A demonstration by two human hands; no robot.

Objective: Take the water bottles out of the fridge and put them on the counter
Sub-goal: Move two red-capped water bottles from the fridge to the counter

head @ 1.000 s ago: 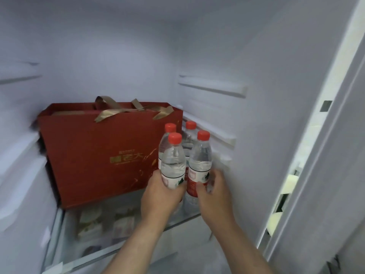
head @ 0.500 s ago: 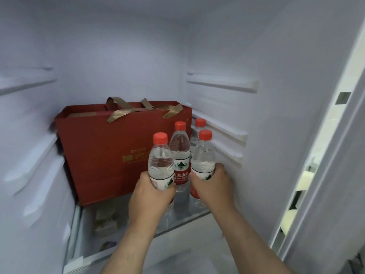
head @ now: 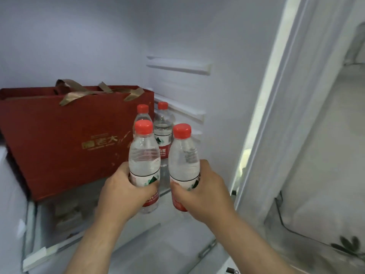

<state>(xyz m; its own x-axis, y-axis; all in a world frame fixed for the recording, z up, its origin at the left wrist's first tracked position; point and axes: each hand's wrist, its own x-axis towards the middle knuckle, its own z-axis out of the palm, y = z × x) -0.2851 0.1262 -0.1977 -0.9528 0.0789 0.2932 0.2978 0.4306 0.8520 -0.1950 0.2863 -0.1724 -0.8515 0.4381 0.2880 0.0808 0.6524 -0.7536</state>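
Nearest the camera, two bare forearms reach up into the open fridge side by side. The left hand (head: 122,192) wraps round the lower half of one water bottle (head: 144,155), fingers curled and clamped over its white and red label, thumb on the near side. Just beside it, the right hand (head: 199,192) grips a second water bottle (head: 183,157) the same way, fingers closed tight round the label band. Both bottles stand upright, clear, with red caps, close together but with a narrow gap between them; they sit above the front part of the glass shelf (head: 45,254), and it is not clear whether their bases touch it. Under the glass some pale packages (head: 67,214) show, too blurred to make out. Behind the held pair, two more red-capped bottles stand upright on the shelf: the rear left bottle (head: 142,113), mostly hidden behind the one in the left hand, and the rear right bottle (head: 163,127), visible in the gap. To their left a large red gift bag (head: 69,139) with gold lettering and gold ribbon handles (head: 79,91) stands on the same shelf, its right edge just beside the rear left bottle. White shelf rails (head: 177,65) run along the right inner wall, and the open fridge door (head: 316,155) fills the right side.
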